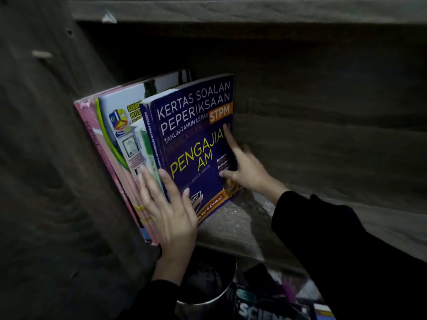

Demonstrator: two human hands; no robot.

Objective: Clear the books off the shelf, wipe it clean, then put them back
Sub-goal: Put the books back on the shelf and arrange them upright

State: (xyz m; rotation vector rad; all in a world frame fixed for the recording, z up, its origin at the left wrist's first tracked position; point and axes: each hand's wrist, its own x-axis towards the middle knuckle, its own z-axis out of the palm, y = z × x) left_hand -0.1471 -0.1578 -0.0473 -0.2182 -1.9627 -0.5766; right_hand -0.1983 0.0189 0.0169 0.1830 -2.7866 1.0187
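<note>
**Both hands on the blue exam book at the left end of the shelf**

The blue exam-paper book (pixel 194 139) (cover reading "Kertas Soalan Peperiksaan STPM, Pengajian Am") stands on the shelf (pixel 233 225), leaning left against the other books, its front cover facing outward and to the right.

The left hand (pixel 169 211) lies flat and spread against the near edges of the row. Its fingers are straight, with the fingertips on the blue book's spine and lower cover and on the thin green-and-white book (pixel 147 153) just left of it.

The right hand (pixel 247 172) is at the blue book's far edge. Its forefinger lies straight up the cover and its thumb presses the cover lower down. The remaining fingers seem to curl round behind the edge, so the hand grips the book there, though the dim light makes this hard to see.

Left of the left hand's fingers stand a white book with a school crest (pixel 120 125) and then the pink books (pixel 108 162), which touch the shelf's side wall. To the right of the right hand the shelf board is bare wood.

Below the left wrist, under the shelf, stands a metal cup (pixel 208 287). Right of the cup lies a science book (pixel 261 310), only partly in view. A black sleeve (pixel 335 250) covers the right arm.
</note>
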